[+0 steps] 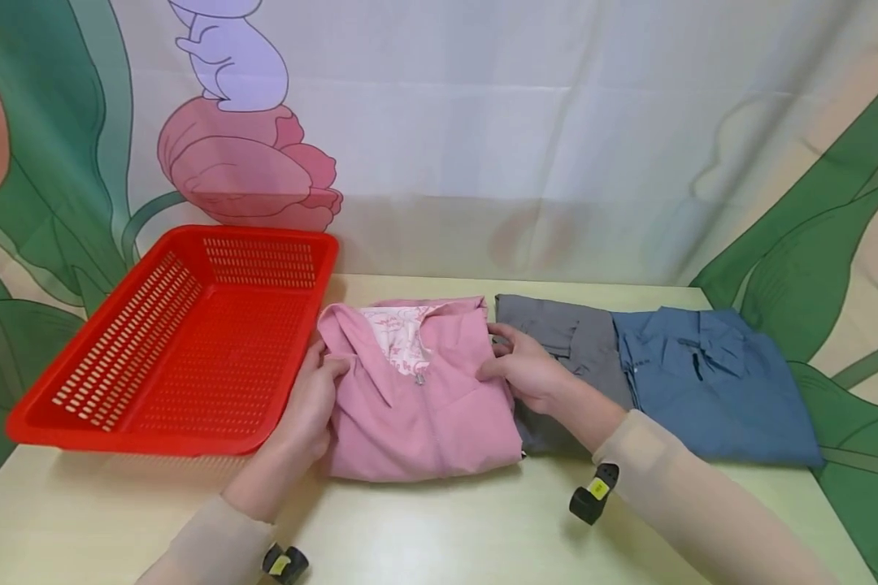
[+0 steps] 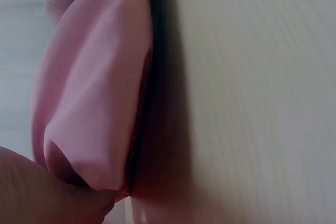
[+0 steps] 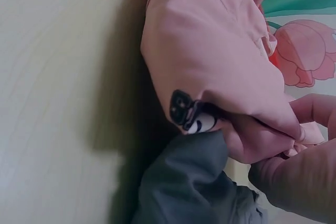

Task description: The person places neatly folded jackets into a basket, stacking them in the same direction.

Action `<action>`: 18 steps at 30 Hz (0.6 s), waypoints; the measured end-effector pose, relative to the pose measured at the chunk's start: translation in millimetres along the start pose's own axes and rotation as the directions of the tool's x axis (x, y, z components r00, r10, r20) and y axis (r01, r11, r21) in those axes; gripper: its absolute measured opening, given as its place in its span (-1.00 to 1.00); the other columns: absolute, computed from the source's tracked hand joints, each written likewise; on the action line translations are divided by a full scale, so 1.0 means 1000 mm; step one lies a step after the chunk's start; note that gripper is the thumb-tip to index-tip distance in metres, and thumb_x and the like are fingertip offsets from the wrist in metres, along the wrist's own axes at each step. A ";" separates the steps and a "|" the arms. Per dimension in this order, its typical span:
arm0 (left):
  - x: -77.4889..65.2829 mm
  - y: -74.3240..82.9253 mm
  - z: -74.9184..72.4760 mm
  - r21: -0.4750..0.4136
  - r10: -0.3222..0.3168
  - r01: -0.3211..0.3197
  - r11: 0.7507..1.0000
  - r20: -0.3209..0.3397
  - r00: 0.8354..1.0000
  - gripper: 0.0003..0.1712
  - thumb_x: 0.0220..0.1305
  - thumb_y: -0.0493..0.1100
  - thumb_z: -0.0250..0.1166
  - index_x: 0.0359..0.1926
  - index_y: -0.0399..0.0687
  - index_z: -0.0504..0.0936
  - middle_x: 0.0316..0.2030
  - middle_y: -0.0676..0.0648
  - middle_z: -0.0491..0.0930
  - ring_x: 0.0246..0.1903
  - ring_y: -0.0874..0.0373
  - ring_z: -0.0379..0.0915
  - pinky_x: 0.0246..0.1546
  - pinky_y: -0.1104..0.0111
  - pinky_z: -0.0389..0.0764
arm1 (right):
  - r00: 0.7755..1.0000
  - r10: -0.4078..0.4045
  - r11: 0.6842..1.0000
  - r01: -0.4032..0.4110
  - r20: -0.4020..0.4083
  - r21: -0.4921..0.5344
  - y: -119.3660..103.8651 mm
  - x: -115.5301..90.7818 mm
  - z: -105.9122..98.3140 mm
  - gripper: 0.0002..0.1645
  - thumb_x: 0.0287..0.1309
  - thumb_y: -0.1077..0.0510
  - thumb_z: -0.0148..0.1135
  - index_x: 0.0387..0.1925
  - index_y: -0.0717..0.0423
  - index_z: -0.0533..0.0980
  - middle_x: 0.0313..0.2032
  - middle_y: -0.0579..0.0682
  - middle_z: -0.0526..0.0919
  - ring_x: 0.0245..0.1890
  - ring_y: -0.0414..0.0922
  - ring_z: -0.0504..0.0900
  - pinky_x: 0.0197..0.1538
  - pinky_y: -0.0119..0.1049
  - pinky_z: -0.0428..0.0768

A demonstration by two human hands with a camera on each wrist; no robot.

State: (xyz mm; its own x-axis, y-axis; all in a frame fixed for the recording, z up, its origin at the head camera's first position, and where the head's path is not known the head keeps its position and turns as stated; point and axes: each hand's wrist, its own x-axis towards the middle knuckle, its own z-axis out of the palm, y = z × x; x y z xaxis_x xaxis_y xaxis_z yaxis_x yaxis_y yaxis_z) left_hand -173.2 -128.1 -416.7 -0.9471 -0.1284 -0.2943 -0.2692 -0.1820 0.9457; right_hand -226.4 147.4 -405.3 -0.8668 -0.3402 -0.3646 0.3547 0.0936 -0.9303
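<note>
A folded pink zip jacket (image 1: 454, 431) with a pink-and-white patterned lining lies in the middle of the table in the head view. On its left edge my left hand (image 1: 310, 406) pinches the cloth, thumb on top; the fingers beneath are partly hidden. My right hand (image 1: 527, 370) grips the upper right edge, and the right wrist view shows cloth bunched between thumb and fingers (image 3: 315, 109). A small dark tag (image 3: 181, 107) hangs at the jacket's side. Beside the jacket, to the right, lies a folded grey garment (image 1: 593, 357), partly behind my right hand.
A red perforated plastic basket (image 1: 139, 443) stands left of the jacket, close to my left hand. At the far right lies a folded blue garment (image 1: 724, 414), touching the grey one. Behind the pale wooden table (image 1: 410, 528) hangs a printed curtain (image 1: 446, 162).
</note>
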 end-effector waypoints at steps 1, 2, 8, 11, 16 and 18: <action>0.000 0.001 0.001 -0.031 -0.002 0.003 1.000 0.018 1.000 -0.19 0.51 -0.23 -0.05 0.66 0.04 -0.13 0.56 -0.06 0.04 0.45 0.10 0.06 0.49 0.26 0.08 | 1.000 0.001 1.000 -0.001 0.002 0.002 -0.001 -0.003 -0.002 0.09 0.17 0.47 0.20 0.62 0.07 -0.07 0.42 0.25 0.28 0.28 0.14 0.42 0.29 0.09 0.45; -0.001 0.001 0.002 -0.060 -0.006 0.008 0.998 0.034 0.999 -0.19 0.51 -0.25 -0.04 0.66 0.03 -0.12 0.55 -0.07 0.06 0.44 0.11 0.07 0.48 0.28 0.09 | 1.000 0.001 1.000 -0.001 0.005 0.004 -0.002 -0.006 -0.003 0.09 0.17 0.47 0.20 0.62 0.06 -0.07 0.43 0.24 0.26 0.29 0.14 0.41 0.30 0.09 0.45; -0.006 0.013 0.002 -0.221 -0.022 0.056 0.974 0.150 0.988 -0.18 0.54 -0.29 0.00 0.65 0.03 -0.14 0.54 -0.05 0.07 0.43 0.13 0.12 0.46 0.34 0.14 | 0.999 -0.038 0.999 0.037 0.037 0.018 -0.013 -0.018 -0.014 0.08 0.19 0.45 0.23 0.61 0.04 -0.05 0.44 0.20 0.25 0.28 0.13 0.41 0.25 0.00 0.53; -0.007 0.021 0.000 -0.311 -0.010 0.084 0.947 0.232 0.973 -0.18 0.55 -0.31 0.00 0.64 0.05 -0.17 0.51 -0.03 0.08 0.40 0.13 0.15 0.42 0.36 0.21 | 0.995 -0.076 0.996 0.073 0.068 0.046 -0.022 -0.023 -0.019 0.06 0.19 0.46 0.22 0.61 0.04 -0.03 0.42 0.20 0.26 0.25 0.12 0.43 0.18 -0.06 0.61; -0.012 0.035 -0.006 -0.360 -0.001 0.133 0.923 0.345 0.939 -0.31 0.58 -0.24 0.03 0.56 0.06 -0.04 0.32 0.00 0.32 0.21 0.17 0.37 0.26 0.38 0.42 | 0.987 -0.125 0.987 0.113 0.100 0.117 -0.036 -0.033 -0.027 0.04 0.20 0.49 0.17 0.61 0.02 -0.01 0.40 0.19 0.27 0.19 0.07 0.48 0.07 -0.12 0.68; -0.013 0.039 -0.009 -0.365 -0.004 0.148 0.919 0.368 0.930 -0.48 0.58 -0.22 0.06 0.45 0.00 0.16 0.15 0.03 0.48 0.07 0.20 0.48 0.15 0.40 0.50 | 0.985 -0.135 0.984 0.121 0.104 0.131 -0.039 -0.035 -0.028 0.03 0.22 0.49 0.16 0.61 0.00 -0.01 0.40 0.17 0.27 0.19 0.05 0.48 0.06 -0.13 0.68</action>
State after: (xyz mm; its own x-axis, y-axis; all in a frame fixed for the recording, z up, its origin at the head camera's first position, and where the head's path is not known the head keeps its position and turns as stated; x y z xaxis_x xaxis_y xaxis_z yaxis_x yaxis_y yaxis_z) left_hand -170.1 -142.7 -377.5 -0.9440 0.2397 -0.2268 -0.3240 -0.5423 0.7752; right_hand -220.2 181.6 -357.2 -0.8653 -0.4454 -0.2299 0.2904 -0.0716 -0.9542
